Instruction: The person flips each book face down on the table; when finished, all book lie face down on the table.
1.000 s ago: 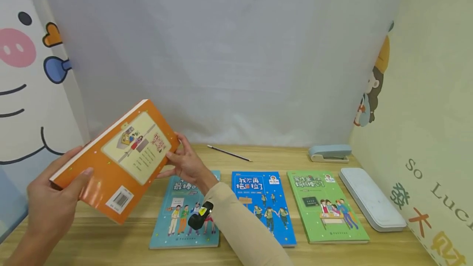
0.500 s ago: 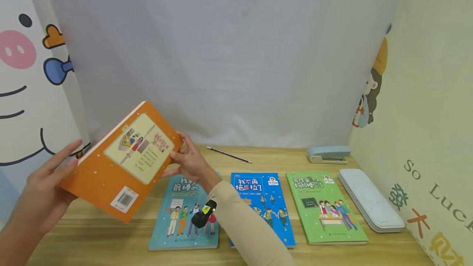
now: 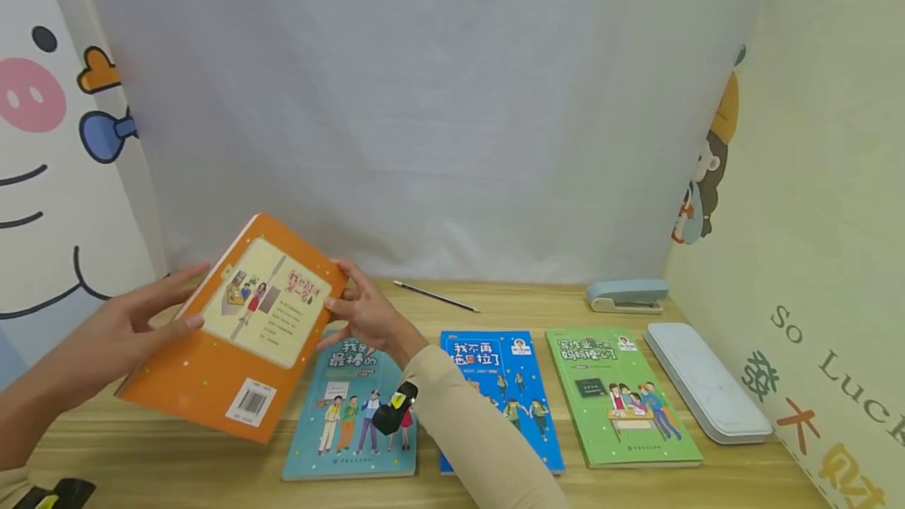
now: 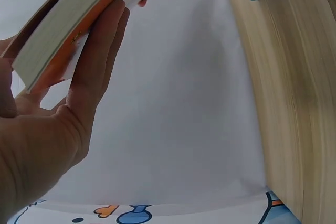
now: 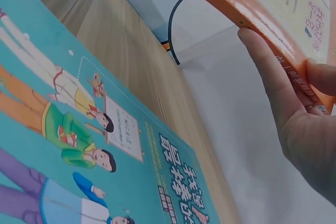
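Orange paperback book held tilted above the wooden desk, back cover up, barcode at its near lower corner, long axis running from near-left up to far-right. Left hand supports the left edge, fingers nearly straight along the page block. Right hand pinches the far-right spine corner between thumb and fingers. Below lie a teal book, a blue book and a green book, all with Chinese titles. Right wall lettering reads "So Luc".
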`<state>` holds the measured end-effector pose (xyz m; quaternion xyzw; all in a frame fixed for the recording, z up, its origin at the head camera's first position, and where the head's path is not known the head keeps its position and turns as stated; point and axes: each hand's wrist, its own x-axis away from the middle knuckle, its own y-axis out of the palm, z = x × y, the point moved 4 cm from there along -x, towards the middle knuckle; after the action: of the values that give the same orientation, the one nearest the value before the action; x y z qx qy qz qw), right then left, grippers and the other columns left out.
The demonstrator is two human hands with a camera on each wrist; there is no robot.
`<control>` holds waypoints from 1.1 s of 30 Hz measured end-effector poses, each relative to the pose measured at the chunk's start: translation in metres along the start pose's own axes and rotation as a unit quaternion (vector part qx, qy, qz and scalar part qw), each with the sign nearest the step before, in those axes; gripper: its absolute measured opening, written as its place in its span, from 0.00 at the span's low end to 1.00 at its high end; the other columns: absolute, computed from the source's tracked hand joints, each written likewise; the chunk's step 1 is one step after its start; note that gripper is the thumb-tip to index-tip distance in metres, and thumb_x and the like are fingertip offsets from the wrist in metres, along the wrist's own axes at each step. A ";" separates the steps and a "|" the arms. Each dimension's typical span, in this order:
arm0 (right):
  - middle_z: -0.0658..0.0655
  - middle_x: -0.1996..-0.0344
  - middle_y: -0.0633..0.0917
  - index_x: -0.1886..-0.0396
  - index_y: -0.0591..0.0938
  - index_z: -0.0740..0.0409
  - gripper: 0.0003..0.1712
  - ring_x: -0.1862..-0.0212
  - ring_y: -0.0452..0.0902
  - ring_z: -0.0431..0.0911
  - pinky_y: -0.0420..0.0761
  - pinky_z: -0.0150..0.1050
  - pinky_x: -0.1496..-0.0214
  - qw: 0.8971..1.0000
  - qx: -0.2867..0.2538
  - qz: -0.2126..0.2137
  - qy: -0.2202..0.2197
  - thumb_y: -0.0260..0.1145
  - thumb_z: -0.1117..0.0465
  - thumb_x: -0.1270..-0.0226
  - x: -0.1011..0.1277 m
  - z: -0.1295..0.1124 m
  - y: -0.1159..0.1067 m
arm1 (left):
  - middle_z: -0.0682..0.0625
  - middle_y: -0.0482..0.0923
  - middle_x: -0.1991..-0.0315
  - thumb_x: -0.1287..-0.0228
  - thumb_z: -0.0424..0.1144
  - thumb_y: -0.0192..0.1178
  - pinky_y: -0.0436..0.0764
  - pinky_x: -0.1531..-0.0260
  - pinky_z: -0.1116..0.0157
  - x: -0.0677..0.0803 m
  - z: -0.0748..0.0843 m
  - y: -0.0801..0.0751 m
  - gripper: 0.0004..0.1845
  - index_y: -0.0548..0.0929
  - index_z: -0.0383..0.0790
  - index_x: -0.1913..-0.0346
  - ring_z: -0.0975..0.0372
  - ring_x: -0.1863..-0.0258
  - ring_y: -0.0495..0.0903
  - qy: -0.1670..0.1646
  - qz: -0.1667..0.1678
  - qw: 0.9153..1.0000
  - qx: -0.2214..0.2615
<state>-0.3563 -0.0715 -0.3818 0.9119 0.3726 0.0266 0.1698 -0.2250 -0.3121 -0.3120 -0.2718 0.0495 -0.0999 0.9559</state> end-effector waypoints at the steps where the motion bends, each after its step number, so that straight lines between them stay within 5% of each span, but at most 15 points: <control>1: 0.59 0.52 0.78 0.32 0.69 0.39 0.31 0.59 0.80 0.53 0.87 0.54 0.66 1.000 0.002 0.000 0.003 0.52 0.74 0.25 0.000 0.001 -0.001 | 0.29 0.39 0.21 0.21 0.41 0.50 0.88 0.70 0.56 -0.001 0.002 0.002 0.37 0.43 0.63 0.20 0.55 0.66 0.87 0.000 -0.008 1.000 0.004; 9: 0.59 0.51 0.77 0.31 0.67 0.35 0.32 0.59 0.80 0.53 0.88 0.50 0.69 1.000 0.020 -0.008 0.017 0.52 0.73 0.24 -0.001 0.003 -0.005 | 0.23 0.47 0.27 0.23 0.37 0.52 0.85 0.75 0.62 -0.002 0.009 0.008 0.36 0.48 0.51 0.19 0.61 0.71 0.86 0.032 -0.006 0.996 -0.081; 14: 0.59 0.51 0.77 0.31 0.67 0.36 0.32 0.59 0.80 0.54 0.88 0.53 0.68 0.999 0.023 -0.016 0.019 0.51 0.73 0.23 -0.001 0.004 -0.007 | 0.23 0.53 0.28 0.24 0.37 0.54 0.83 0.76 0.65 -0.003 0.011 0.011 0.35 0.53 0.38 0.21 0.63 0.72 0.84 0.017 0.005 0.991 -0.134; 23: 0.59 0.52 0.79 0.29 0.66 0.35 0.32 0.59 0.81 0.53 0.88 0.56 0.64 0.999 0.041 -0.007 0.029 0.53 0.71 0.23 0.001 0.002 -0.010 | 0.23 0.53 0.29 0.26 0.34 0.56 0.85 0.75 0.63 -0.005 0.003 0.015 0.36 0.53 0.37 0.22 0.63 0.72 0.85 0.025 0.022 0.995 -0.097; 30: 0.62 0.52 0.83 0.28 0.61 0.21 0.42 0.62 0.84 0.50 0.89 0.49 0.64 0.999 0.031 0.033 0.008 0.57 0.71 0.26 0.002 -0.002 -0.009 | 0.22 0.48 0.27 0.25 0.35 0.54 0.87 0.73 0.62 -0.004 -0.010 0.013 0.37 0.49 0.45 0.20 0.62 0.71 0.85 0.019 0.043 0.998 -0.048; 33: 0.67 0.49 0.84 0.28 0.60 0.22 0.46 0.62 0.84 0.49 0.89 0.47 0.60 0.999 0.024 0.041 -0.014 0.60 0.74 0.30 0.003 -0.004 -0.007 | 0.43 0.53 0.23 0.25 0.34 0.54 0.86 0.74 0.63 -0.002 -0.015 0.011 0.37 0.50 0.49 0.20 0.62 0.71 0.85 0.030 0.057 0.997 -0.033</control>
<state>-0.3593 -0.0634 -0.3811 0.9307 0.3327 0.0120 0.1516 -0.2279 -0.3106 -0.3306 -0.2966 0.0972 -0.0514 0.9486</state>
